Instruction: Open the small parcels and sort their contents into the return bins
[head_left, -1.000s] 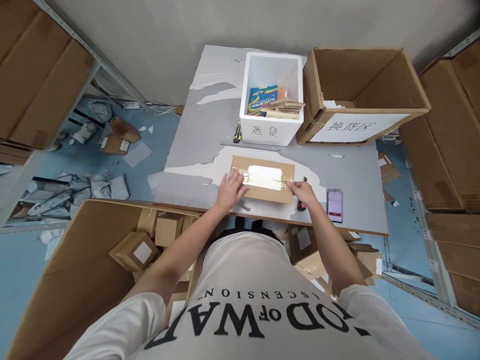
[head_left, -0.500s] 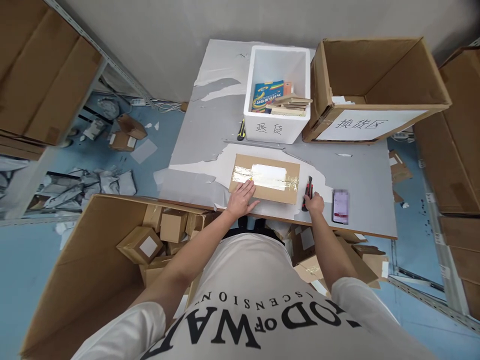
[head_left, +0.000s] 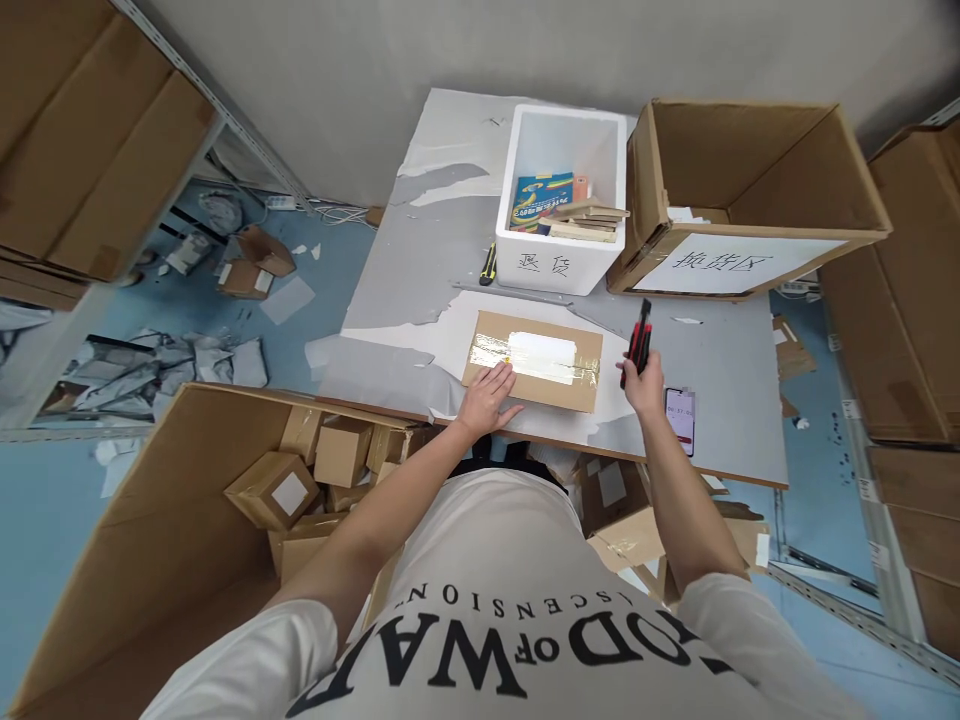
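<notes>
A taped cardboard box (head_left: 525, 392) with a white label lies flat near the front of the table. My left hand (head_left: 486, 400) rests on its left front part, palm down with the fingers stretched out. To the right of the box, my right hand (head_left: 643, 382) is closed round a red and black box cutter (head_left: 638, 345), which points away from me above the tabletop. Whether its blade is out I cannot tell. A phone (head_left: 680, 422) with a lit screen lies just right of my right hand.
At the back stand a white foam bin (head_left: 555, 268) holding books and a large open carton (head_left: 750, 262) with a handwritten sign. A yellow and black cutter (head_left: 488, 265) lies beside the bin. Below left, a big carton (head_left: 112, 560) holds several small boxes (head_left: 342, 452).
My right hand has picked the box cutter up off the table and moved it slightly right and away from me. My left hand stays on the box.
</notes>
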